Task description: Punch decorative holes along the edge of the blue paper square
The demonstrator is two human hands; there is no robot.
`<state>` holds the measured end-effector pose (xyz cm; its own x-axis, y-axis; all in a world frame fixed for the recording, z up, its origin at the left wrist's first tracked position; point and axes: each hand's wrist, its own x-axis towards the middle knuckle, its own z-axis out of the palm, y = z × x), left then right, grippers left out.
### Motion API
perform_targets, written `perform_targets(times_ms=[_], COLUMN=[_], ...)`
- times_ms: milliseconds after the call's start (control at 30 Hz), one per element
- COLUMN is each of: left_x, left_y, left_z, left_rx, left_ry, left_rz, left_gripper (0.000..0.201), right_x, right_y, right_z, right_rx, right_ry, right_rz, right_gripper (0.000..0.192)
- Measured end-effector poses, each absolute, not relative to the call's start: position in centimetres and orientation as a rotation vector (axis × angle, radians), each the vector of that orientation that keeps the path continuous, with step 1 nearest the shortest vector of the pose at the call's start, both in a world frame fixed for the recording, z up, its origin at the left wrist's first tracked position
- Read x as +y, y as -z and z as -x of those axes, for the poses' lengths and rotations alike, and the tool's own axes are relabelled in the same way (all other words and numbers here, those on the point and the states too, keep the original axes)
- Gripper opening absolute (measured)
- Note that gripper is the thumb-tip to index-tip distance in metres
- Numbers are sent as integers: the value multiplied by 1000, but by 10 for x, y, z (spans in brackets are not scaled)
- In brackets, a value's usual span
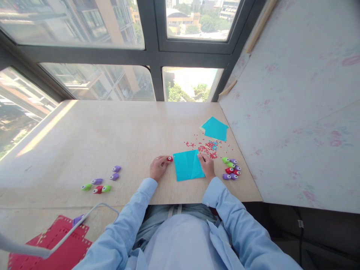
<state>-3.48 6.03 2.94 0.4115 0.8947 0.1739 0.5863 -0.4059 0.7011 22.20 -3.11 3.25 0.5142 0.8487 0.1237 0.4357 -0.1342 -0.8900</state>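
A sheet of blue paper [187, 167] with faint creases lies on the table in front of me. My left hand [159, 167] has its fingers closed on a small red craft paper punch [170, 159] beside the sheet's upper left corner. A tiny mark, perhaps a punched hole, shows near that corner. My right hand [207, 165] pinches the sheet at its upper right edge. Just beyond it, small red paper cutouts [208, 149] are scattered, with a few blue cutouts [214, 145] among them.
More blue paper [216, 128] lies at the back right. Several punches [232, 170] cluster by the right edge, and another group [98, 181] sits at the left. Punched red paper [53, 243] and a white curved stand [67, 228] occupy the lower left. A wall [303, 112] bounds the right side.
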Motion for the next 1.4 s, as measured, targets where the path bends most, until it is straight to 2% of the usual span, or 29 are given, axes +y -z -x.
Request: perform_targets(times_ms=[267, 567, 667, 867, 1133, 1400], left_x=[59, 58, 59, 58, 56, 58], left_y=[-29, -31, -32, -35, -38, -35], left_z=[33, 31, 32, 31, 31, 32], left_rx=[1298, 1281, 1285, 1259, 1249, 1250], left_ry=[-735, -779, -762, -771, -812, -913], left_rz=[-2135, -2104, -2093, -2069, -2074, -1905], left_gripper=[23, 27, 33, 22, 25, 28], right_x=[-27, -37, -42, -44, -44, -59], right_y=[-30, -29, -31, -43, -50, -63], right_z=[-226, -227, -219, -207, -214, -201], right_rx=[-1074, -1008, -971, -965, -1025, -843], right_ry=[-609, -1058, -1076, -1097, -1020, -1200], right_rz=[1835, 1705, 1688, 1621, 1688, 1513], right_gripper=[48, 48, 42, 44, 38, 37])
